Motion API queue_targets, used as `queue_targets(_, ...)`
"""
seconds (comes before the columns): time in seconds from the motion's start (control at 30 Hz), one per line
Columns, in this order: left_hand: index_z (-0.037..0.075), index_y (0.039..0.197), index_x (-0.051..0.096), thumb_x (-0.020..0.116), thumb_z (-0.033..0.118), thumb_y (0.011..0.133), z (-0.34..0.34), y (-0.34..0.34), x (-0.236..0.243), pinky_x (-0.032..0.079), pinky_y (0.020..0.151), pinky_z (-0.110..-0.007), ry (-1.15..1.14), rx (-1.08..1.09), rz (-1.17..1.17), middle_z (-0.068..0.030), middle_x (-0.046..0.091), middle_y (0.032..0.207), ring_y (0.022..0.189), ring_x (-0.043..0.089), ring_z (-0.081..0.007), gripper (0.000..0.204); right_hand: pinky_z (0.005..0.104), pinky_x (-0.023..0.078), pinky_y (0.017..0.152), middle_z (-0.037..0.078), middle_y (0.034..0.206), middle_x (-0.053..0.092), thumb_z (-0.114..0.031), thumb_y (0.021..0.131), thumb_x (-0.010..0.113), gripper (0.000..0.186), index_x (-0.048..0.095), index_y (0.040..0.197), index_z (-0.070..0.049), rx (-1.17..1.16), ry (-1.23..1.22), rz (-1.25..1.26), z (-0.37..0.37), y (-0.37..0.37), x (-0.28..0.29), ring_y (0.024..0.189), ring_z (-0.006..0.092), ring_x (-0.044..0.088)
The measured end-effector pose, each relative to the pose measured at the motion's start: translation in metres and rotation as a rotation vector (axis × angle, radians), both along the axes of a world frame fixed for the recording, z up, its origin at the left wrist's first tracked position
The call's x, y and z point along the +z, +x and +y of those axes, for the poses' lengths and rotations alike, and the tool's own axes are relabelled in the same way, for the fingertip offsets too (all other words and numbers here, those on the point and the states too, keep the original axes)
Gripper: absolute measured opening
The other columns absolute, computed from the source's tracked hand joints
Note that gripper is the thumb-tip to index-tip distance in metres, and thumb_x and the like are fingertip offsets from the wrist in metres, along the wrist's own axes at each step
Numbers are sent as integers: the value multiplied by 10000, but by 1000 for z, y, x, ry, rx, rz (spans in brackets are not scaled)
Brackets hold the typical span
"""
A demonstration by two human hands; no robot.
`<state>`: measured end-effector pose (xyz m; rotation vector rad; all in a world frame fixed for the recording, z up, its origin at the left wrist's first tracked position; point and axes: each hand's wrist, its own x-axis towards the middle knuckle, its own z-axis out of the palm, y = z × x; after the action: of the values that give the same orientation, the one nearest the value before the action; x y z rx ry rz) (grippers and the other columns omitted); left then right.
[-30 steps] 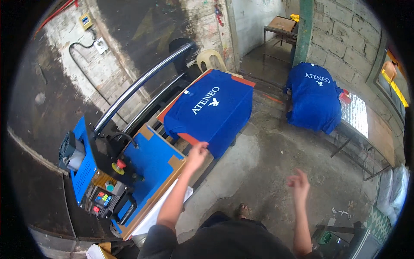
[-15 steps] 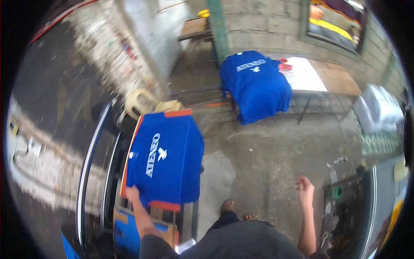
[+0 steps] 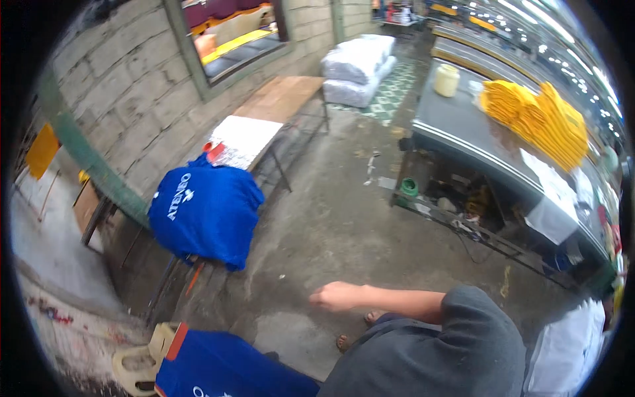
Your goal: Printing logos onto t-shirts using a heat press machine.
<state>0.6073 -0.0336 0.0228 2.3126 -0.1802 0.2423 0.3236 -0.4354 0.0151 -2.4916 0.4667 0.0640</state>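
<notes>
Concrete floor (image 3: pixel 344 218), block wall (image 3: pixel 132 86). Blue shirts (image 3: pixel 205 212) draped over long surface (image 3: pixel 278 99). Yellow stack (image 3: pixel 536 119) on grey surface (image 3: pixel 456 126). Hand (image 3: pixel 337 296) empty, fingers loosely curled, over floor.

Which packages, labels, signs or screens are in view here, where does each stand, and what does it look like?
White sacks: two bulging bundles stacked on the floor by the block wall, far end.
Pale yellow tub: rounded container on the grey table, beside the stacked yellow cloth.
White print on the blue shirt: lettering with a small emblem, on the pile draped over the bench end.
Yellow board: flat panel on the wall, far left.
No screens show.
</notes>
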Motion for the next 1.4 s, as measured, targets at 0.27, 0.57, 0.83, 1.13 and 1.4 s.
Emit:
queue_targets(0.27, -91, 1046, 544, 545, 141, 855, -265, -143, 110, 365, 933, -343, 199, -1700, 520, -223, 567, 1090, 1049, 522, -315, 300, 457, 345, 930, 149, 1292, 391, -81, 726, 584, 567, 437, 1273, -115, -47, -192, -586, -12, 3, 48, 1177, 324, 403)
queue_targets(0.57, 36, 832, 564, 528, 1, 782, -356, -250, 171, 473, 848, -419, -825, -1936, 448, -207, 580, 1024, 991, 566, -347, 71, 466, 296, 944, 74, 982, 592, -58, 624, 629, 326, 585, 943, -110, -876, -475, -357, -121, -230, -22, 1037, 258, 513)
queue_targets(0.83, -25, 826, 559, 577, 191, 837, -575, -342, 182, 384, 694, -216, 108, -2078, 601, -19, 507, 792, 771, 485, -92, 217, 338, 475, 688, 136, 794, 584, -10, 634, 645, 188, 600, 816, -23, -1376, -415, -514, -130, -494, 17, 759, 297, 590)
queue_targets(1.13, 3, 857, 548, 670, 43, 667, -724, -471, 189, 437, 705, -358, 396, -2375, -290, -132, 536, 800, 801, 552, -309, 229, 382, 455, 625, 149, 733, 595, 21, 567, 648, 219, 571, 769, -20, -1645, -591, -64, -143, -636, 105, 721, 331, 589)
queue_targets(1.4, 41, 745, 644, 592, -65, 576, -857, -529, 184, 430, 686, -339, -135, -1852, -599, -96, 563, 772, 777, 547, -285, 207, 292, 399, 576, 127, 658, 518, 72, 584, 538, 155, 555, 731, 25, -1816, -791, -453, -174, -720, 142, 631, 239, 536)
